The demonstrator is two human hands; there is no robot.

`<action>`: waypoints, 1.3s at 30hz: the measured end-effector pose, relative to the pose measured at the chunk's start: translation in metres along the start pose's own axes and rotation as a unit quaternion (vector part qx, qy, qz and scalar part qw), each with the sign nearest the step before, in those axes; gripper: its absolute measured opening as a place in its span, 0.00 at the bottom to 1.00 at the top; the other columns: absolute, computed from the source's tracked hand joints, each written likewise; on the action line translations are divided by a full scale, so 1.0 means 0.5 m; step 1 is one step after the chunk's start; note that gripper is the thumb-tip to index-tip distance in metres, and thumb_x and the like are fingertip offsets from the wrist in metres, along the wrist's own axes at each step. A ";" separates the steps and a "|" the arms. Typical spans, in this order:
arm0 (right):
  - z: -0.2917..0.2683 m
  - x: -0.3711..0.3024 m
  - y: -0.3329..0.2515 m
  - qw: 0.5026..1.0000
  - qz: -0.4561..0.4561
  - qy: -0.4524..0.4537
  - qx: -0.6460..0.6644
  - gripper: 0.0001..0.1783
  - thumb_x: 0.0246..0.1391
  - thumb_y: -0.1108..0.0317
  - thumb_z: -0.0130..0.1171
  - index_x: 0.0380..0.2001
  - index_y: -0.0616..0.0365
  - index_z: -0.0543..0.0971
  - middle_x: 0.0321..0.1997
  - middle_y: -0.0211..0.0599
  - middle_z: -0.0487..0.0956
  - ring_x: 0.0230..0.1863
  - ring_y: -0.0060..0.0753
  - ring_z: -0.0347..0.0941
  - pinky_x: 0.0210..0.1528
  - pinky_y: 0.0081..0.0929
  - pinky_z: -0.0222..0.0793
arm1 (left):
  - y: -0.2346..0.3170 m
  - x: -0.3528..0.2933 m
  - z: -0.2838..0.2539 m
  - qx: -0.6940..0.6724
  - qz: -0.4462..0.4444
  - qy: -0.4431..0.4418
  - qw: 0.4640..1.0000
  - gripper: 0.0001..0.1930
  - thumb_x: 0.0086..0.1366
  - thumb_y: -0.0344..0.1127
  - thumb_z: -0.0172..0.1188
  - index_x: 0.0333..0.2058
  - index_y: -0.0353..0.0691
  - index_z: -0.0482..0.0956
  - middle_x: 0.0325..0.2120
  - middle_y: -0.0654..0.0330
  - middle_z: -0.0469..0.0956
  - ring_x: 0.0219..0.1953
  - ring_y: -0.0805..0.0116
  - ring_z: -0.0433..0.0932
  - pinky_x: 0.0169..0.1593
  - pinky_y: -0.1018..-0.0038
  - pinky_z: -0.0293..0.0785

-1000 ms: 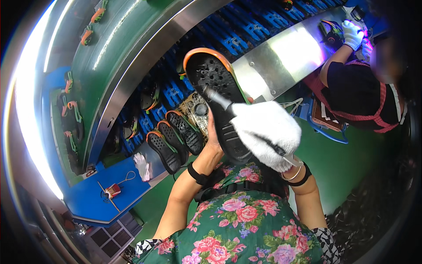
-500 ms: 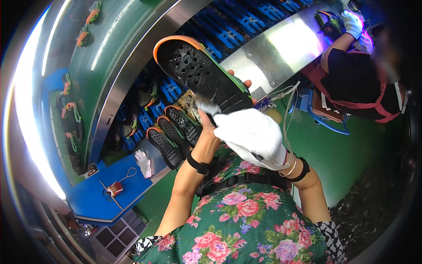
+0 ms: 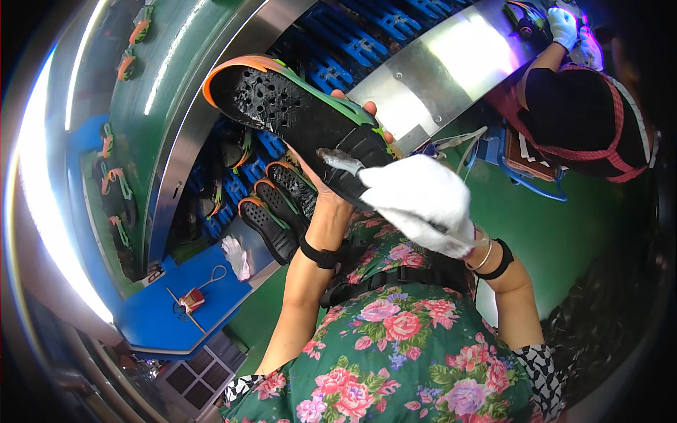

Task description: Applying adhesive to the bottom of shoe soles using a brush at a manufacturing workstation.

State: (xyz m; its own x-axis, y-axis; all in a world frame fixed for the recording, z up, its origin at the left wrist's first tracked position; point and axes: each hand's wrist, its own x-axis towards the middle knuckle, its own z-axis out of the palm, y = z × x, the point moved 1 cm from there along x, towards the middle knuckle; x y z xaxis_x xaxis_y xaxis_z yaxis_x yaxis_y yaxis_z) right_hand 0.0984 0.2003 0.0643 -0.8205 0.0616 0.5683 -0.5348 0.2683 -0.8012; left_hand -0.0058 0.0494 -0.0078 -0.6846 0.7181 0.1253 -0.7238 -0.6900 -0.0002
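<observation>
A black shoe sole (image 3: 300, 120) with an orange and green rim is held up in my bare left hand (image 3: 326, 189). My left fingers curl past its far edge, and the palm is partly hidden beneath it. In a white knitted glove, my right hand (image 3: 419, 201) is closed around a small brush (image 3: 342, 161), most of whose handle the glove hides. The brush tip lies against the sole's near half. Glossy wet-looking patches show on the sole's perforated end. Similar soles (image 3: 264, 224) lie in a row just beyond my left forearm.
A conveyor with blue racks (image 3: 345, 53) runs beyond the sole, beside a metal ledge (image 3: 402, 84). On the left, a blue table (image 3: 159, 310) carries a red container (image 3: 190, 301) and a pale glove (image 3: 236, 257). A co-worker (image 3: 571, 120) works at the far right.
The sole has shifted left and turned somewhat flatter. My right hand has brought the brush from the sole's near-left edge onto its near half.
</observation>
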 end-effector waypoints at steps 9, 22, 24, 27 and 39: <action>-0.013 -0.011 0.013 0.999 0.006 -0.049 0.022 0.13 0.48 0.75 0.72 0.40 0.55 0.87 0.44 0.40 0.87 0.39 0.39 0.84 0.42 0.33 0.79 | -0.014 0.007 0.033 -0.017 0.070 0.080 0.994 0.48 0.62 0.77 0.52 0.67 0.43 0.66 0.55 0.36 0.75 0.58 0.38 0.76 0.56 0.38 0.75; 0.002 -0.034 -0.007 0.990 0.011 -0.133 0.056 0.12 0.46 0.76 0.74 0.36 0.53 0.88 0.43 0.37 0.88 0.39 0.38 0.84 0.41 0.31 0.80 | 0.014 -0.018 0.011 0.003 -0.021 0.048 0.999 0.62 0.54 0.81 0.58 0.70 0.35 0.53 0.53 0.24 0.68 0.53 0.32 0.76 0.57 0.48 0.77; -0.006 -0.026 0.003 0.965 0.112 -0.143 0.187 0.08 0.46 0.77 0.74 0.32 0.54 0.88 0.41 0.39 0.88 0.38 0.38 0.85 0.42 0.31 0.80 | 0.021 -0.032 0.000 0.004 -0.057 0.050 0.997 0.63 0.54 0.82 0.57 0.72 0.35 0.51 0.54 0.23 0.68 0.52 0.33 0.76 0.58 0.47 0.76; -0.014 -0.020 0.019 0.975 0.123 -0.084 0.165 0.08 0.47 0.78 0.73 0.32 0.57 0.88 0.40 0.40 0.88 0.39 0.36 0.85 0.42 0.30 0.80 | 0.017 -0.020 0.014 -0.014 -0.063 0.060 0.996 0.61 0.57 0.80 0.54 0.73 0.36 0.51 0.67 0.35 0.62 0.58 0.30 0.73 0.62 0.41 0.72; -0.022 0.000 0.015 0.976 0.050 -0.159 0.142 0.14 0.45 0.77 0.73 0.38 0.56 0.88 0.43 0.37 0.88 0.41 0.38 0.84 0.43 0.32 0.79 | 0.061 -0.041 0.005 0.115 -0.130 0.152 0.973 0.53 0.63 0.71 0.55 0.72 0.33 0.54 0.69 0.41 0.59 0.56 0.31 0.74 0.59 0.42 0.77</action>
State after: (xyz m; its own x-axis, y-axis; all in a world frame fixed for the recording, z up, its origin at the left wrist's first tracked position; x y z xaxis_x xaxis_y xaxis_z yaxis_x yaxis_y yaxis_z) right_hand 0.0967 0.2127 0.0604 -0.8683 -0.2404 0.4339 -0.4461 -0.0040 -0.8950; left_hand -0.0135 0.0132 -0.0078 -0.4996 0.8410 -0.2078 -0.8617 -0.4579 0.2184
